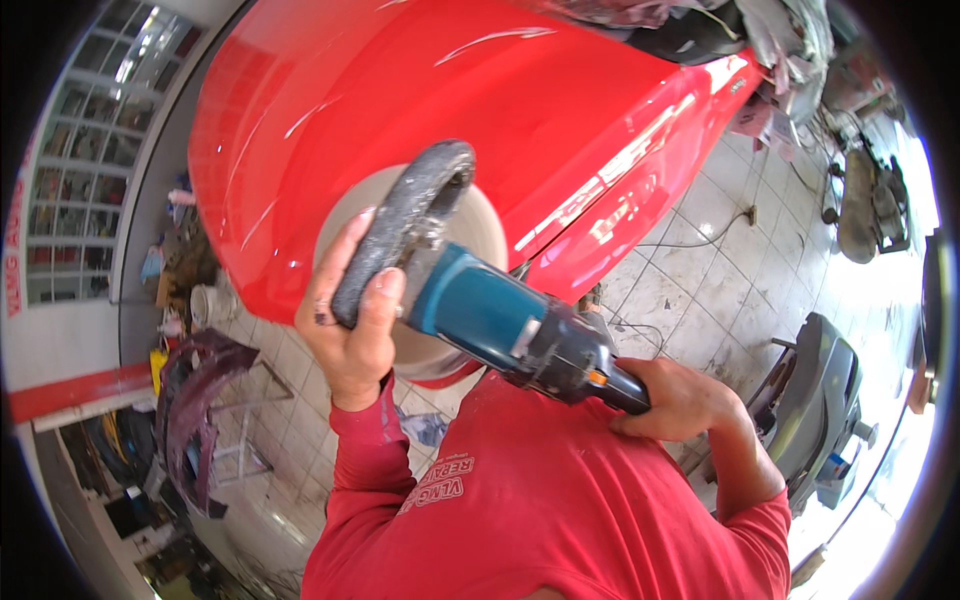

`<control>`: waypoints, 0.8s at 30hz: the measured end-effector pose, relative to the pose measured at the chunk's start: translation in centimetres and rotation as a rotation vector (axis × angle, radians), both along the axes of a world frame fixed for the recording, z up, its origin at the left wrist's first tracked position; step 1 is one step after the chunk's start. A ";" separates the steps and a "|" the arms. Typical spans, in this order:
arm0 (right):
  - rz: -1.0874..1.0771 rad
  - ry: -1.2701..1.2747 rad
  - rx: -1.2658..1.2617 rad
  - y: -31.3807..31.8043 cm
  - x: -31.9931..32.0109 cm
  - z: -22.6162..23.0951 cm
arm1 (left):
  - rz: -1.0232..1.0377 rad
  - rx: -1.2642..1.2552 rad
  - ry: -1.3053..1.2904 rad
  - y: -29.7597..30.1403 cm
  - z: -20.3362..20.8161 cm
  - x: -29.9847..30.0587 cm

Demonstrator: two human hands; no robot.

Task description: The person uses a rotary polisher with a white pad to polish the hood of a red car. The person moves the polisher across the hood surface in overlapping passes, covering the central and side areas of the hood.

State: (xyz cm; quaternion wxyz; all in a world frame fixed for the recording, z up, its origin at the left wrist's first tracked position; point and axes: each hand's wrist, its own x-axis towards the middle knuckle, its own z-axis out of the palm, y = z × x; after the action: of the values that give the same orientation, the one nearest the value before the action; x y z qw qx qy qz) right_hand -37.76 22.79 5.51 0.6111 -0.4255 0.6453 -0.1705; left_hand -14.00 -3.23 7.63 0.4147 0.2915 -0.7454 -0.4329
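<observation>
A teal and black rotary polisher (480,300) lies across the middle of the view, in front of my chest. My left hand (355,315) is wrapped round its worn black loop handle (405,215). At the other end, my right hand (675,398) grips the black rear handle. Beneath the tool shows a wide, round, pale buffing pad (485,225), over the near part of a glossy red car hood (420,90). Whether the whole pad face touches the paint is hidden by the tool. White streaks of reflected light run over the hood.
Plastic sheeting (790,50) covers parts at the far right of the car. A grey bumper (825,400) stands at right, a compressor (860,205) beyond it. A dark maroon bumper (195,410) rests on a stand at left. Cables (700,243) lie on the tiled floor.
</observation>
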 end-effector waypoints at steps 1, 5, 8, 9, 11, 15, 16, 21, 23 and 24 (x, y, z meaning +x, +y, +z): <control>-0.044 0.006 0.035 0.8 -1.4 1.1 | -0.060 0.002 0.015 0.2 0.3 -2.5; -0.256 -0.026 0.087 4.4 -6.1 1.4 | -0.320 -0.101 0.088 -0.5 0.4 -13.7; -0.432 -0.077 0.083 5.6 -9.9 1.2 | -0.433 -0.128 0.110 -0.8 0.6 -22.0; -0.480 -0.096 0.114 5.9 -11.3 1.1 | -0.465 -0.133 0.118 -0.8 0.6 -24.7; -0.578 -0.133 0.112 6.3 -13.8 1.0 | -0.525 -0.148 0.124 -0.7 0.5 -29.8; -0.770 -0.269 0.069 7.7 -17.7 0.1 | -0.597 -0.224 0.177 -0.4 -0.4 -37.5; -0.769 -0.263 0.035 8.0 -18.2 -0.2 | -0.603 -0.181 0.158 -0.1 -0.5 -38.4; -0.792 -0.215 0.055 8.4 -16.6 -1.1 | -0.489 -0.240 0.173 0.4 -1.8 -36.6; -0.792 -0.201 0.094 8.3 -13.9 -1.5 | -0.452 -0.223 0.146 0.9 -1.7 -32.2; -0.754 -0.179 0.096 8.1 -12.6 -1.4 | -0.434 -0.240 0.128 1.2 -1.3 -30.0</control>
State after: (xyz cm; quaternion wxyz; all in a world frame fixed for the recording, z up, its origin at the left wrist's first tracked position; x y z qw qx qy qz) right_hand -50.38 30.94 4.12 0.5789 -0.1129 0.7076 -0.3891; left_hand -43.95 -2.04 6.35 0.3900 0.0456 -0.8087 -0.4379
